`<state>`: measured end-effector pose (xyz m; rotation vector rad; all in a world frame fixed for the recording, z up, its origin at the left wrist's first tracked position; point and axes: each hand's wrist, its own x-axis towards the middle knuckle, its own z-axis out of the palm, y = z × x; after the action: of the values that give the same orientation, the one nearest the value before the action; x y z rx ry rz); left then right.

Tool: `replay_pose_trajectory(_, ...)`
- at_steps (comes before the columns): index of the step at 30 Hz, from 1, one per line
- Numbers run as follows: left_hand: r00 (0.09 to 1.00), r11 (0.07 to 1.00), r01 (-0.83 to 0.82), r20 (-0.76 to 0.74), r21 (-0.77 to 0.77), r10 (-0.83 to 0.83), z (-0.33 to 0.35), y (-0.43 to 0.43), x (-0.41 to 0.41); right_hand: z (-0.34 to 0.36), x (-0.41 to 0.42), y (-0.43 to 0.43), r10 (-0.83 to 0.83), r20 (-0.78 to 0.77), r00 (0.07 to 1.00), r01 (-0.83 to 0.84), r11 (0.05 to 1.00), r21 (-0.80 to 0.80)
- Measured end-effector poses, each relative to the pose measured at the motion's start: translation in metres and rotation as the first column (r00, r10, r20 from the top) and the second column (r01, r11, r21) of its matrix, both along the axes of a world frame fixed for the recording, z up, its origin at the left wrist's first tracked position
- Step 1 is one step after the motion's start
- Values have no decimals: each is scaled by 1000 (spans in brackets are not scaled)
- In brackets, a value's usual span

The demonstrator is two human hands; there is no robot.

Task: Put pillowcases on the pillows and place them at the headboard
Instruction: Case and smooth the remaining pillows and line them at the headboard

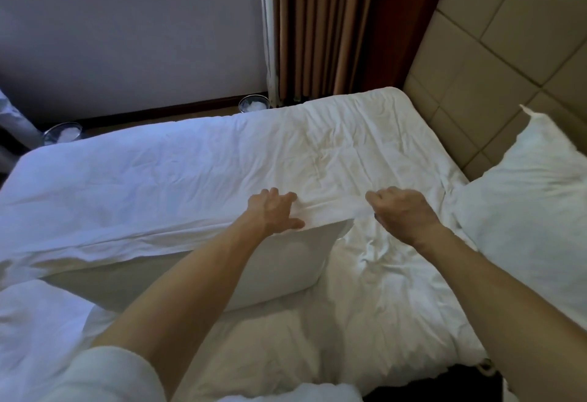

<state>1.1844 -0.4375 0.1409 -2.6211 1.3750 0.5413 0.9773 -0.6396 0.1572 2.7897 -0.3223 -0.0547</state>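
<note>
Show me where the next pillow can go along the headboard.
Free: the sheet between the headboard and the curtain-side mattress edge. Crowded: the near end, where a pillow leans, and mid-bed, where the left hand and right hand grip the pillowcase.

Pillow (pixel 279 271): far edge hidden under the white cover (pixel 190 179) both hands pinch, left part under the left forearm. Left hand (pixel 273 211) fingertips buried in cover folds; right hand (pixel 403 211) curled, its fingertips out of sight. Second pillow (pixel 533 198), right of the first, cut by frame edge. Two round bins (pixel 252 104) beyond the bed: contents too blurred to tell.
</note>
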Motion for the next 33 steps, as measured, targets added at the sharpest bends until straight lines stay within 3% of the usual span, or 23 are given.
replay_pose_trajectory(2, 999, 999, 48, 16, -9, -48, -5, 4, -1, 1, -9, -1, -33, -271, 962, 65, 992, 111)
replay_pose_trajectory(4, 997, 996, 77, 7, -55, -77, -10, 11, 2, 11, -10, -3, -160, -463, 872, 274, 942, 192)
replay_pose_trajectory(6, 995, 990, 100, -18, -101, -102, -14, 21, 7, 20, -1, -2, -207, -358, 910, 307, 919, 249)
replay_pose_trajectory(9, 994, 987, 82, -60, -139, -91, -17, 42, 18, 27, 31, 12, -87, -9, 996, 86, 962, 261)
replay_pose_trajectory(11, 997, 989, 44, -57, -145, -53, -17, 62, 26, 28, 61, 36, 40, 97, 994, -67, 957, 284)
replay_pose_trajectory(20, 993, 988, -75, 75, -137, 86, -18, 209, 80, -21, 176, 199, 308, -99, 946, -256, 899, 356)
replay_pose_trajectory(26, 985, 980, -39, 159, -197, 71, -36, 311, 122, -33, 196, 239, 213, -188, 959, -141, 931, 338)
replay_pose_trajectory(33, 978, 945, -53, 173, -322, 114, -56, 332, 132, -36, 174, 234, -7, -173, 985, 68, 936, 346)
